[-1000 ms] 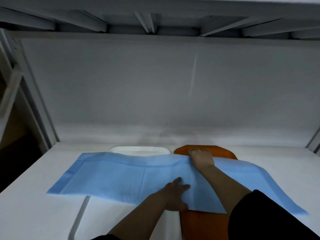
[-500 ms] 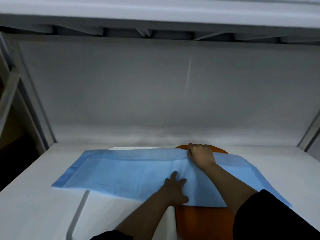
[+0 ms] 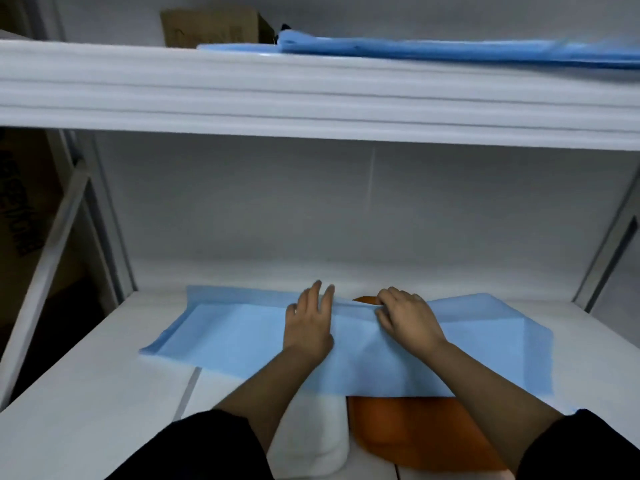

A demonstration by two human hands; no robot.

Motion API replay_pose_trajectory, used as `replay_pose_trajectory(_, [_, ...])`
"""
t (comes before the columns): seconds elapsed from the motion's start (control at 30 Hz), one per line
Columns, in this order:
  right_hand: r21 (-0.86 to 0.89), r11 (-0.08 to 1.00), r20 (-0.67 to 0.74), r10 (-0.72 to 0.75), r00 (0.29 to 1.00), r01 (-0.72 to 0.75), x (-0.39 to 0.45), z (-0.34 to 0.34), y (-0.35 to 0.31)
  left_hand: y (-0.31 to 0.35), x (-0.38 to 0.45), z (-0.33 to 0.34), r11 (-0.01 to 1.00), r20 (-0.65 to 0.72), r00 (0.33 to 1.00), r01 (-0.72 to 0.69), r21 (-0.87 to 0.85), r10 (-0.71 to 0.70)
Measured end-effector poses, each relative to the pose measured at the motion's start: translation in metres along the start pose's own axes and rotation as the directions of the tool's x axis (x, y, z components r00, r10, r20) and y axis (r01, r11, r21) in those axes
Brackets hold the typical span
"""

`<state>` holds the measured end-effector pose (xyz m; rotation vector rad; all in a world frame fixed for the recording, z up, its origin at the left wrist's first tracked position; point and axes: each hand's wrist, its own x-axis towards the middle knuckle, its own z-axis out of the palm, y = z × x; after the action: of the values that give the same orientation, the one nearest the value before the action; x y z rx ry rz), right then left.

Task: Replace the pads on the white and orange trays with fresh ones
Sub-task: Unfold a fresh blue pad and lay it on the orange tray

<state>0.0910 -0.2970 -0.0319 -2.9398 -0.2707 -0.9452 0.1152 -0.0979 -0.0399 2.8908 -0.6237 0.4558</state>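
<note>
A thin, soft blue pad (image 3: 242, 336) lies spread across the smooth white tray (image 3: 311, 441) and the glossy orange tray (image 3: 415, 434). The left hand (image 3: 308, 323) presses it flat, fingers straight. The right hand (image 3: 405, 318) pinches its far edge (fingers curled). Since the earlier frame, the left hand has advanced to that edge, and an upper shelf (image 3: 311, 95) bearing blue pads (image 3: 450, 51) has entered view.

Blue pad (image 3: 242, 337) lies spread across white tray (image 3: 311, 441) and orange tray (image 3: 415, 434).
</note>
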Motion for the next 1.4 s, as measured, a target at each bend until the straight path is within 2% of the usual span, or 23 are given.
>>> replay_pose_trajectory(0.17, [0.043, 0.996, 0.021, -0.082, 0.996, 0.081, -0.035, -0.029, -0.012, -0.020, -0.012, -0.015, 0.981, 0.075, 0.993, -0.108, 0.163, 0.096])
replay_pose_trajectory(0.3, [0.045, 0.991, 0.081, -0.129, 0.988, 0.126, -0.060, -0.043, -0.020, -0.027, -0.027, -0.024, 0.952, 0.062, 0.978, -0.208, 0.226, 0.199])
replay_pose_trajectory(0.4, [0.067, 0.994, 0.169, -0.098, 0.981, 0.087, -0.076, -0.052, -0.026, -0.034, -0.039, -0.029, 0.899, -0.013, 0.940, -0.321, 0.298, 0.340])
replay_pose_trajectory(0.5, [0.109, 0.994, 0.269, -0.055, 0.961, 0.027, -0.092, -0.055, -0.034, -0.045, -0.053, -0.028, 0.861, -0.095, 0.908, -0.347, 0.373, 0.408])
replay_pose_trajectory(0.6, [0.126, 0.992, 0.263, -0.011, 0.965, -0.024, -0.105, -0.055, -0.037, -0.046, -0.074, -0.035, 0.835, -0.058, 0.903, -0.368, 0.409, 0.426])
replay_pose_trajectory(0.67, [0.106, 0.994, 0.272, -0.036, 0.962, 0.007, -0.116, -0.054, -0.037, -0.046, -0.088, -0.040, 0.841, -0.016, 0.916, -0.360, 0.403, 0.400])
replay_pose_trajectory(0.8, [0.102, 0.993, 0.274, -0.080, 0.959, 0.053, -0.140, -0.052, -0.036, -0.048, -0.120, -0.033, 0.897, 0.040, 0.939, -0.340, 0.282, 0.342])
replay_pose_trajectory(1.0, [0.099, 0.989, 0.312, -0.134, 0.941, 0.108, -0.166, -0.049, -0.037, -0.044, -0.158, -0.012, 0.897, 0.136, 0.921, -0.386, 0.213, 0.364])
replay_pose_trajectory(1.13, [0.109, 0.981, 0.394, -0.188, 0.899, 0.157, -0.179, -0.050, -0.039, -0.041, -0.176, 0.001, 0.876, 0.166, 0.890, -0.450, 0.175, 0.424])
replay_pose_trajectory(1.23, [0.011, 0.944, 0.406, -0.306, 0.861, 0.331, -0.190, -0.048, -0.036, -0.043, -0.189, 0.010, 0.846, 0.196, 0.862, -0.500, 0.184, 0.467])
replay_pose_trajectory(1.3, [-0.091, 0.922, 0.469, -0.293, 0.833, 0.376, -0.195, -0.045, -0.034, -0.042, -0.198, 0.022, 0.819, 0.184, 0.842, -0.538, 0.201, 0.507])
replay_pose_trajectory(1.4, [-0.139, 0.904, 0.518, -0.282, 0.808, 0.405, -0.203, -0.039, -0.026, -0.035, -0.206, 0.037, 0.787, 0.131, 0.807, -0.590, 0.181, 0.575])
